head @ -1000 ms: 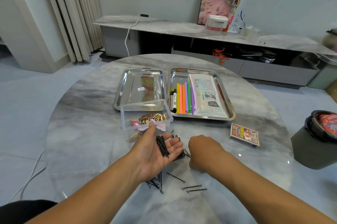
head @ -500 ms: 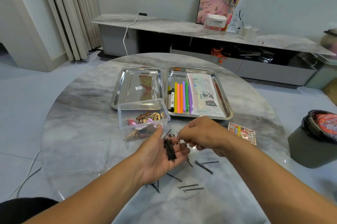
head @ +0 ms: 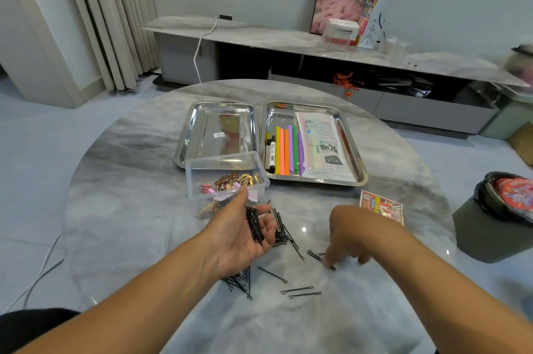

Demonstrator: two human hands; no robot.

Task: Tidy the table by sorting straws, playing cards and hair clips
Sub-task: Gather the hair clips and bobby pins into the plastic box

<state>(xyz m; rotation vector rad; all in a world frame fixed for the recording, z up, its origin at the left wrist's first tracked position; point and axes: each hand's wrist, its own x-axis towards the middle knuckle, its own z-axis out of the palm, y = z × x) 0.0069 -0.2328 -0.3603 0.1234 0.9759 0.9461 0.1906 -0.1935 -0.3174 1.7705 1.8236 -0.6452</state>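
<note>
Round marble table under my arms. Past the clear box of clips stand two steel trays; the right one holds straws. The card pack lies right of the box. My left hand, palm up before the box, cups a pin bundle in loosely curled fingers. My right hand points fingertips down onto loose pins; whether it pinches one, I cannot tell.

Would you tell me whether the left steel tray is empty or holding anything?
Empty: the left shiny steel tray shows only a small sticker and reflections on its bare bottom.
</note>
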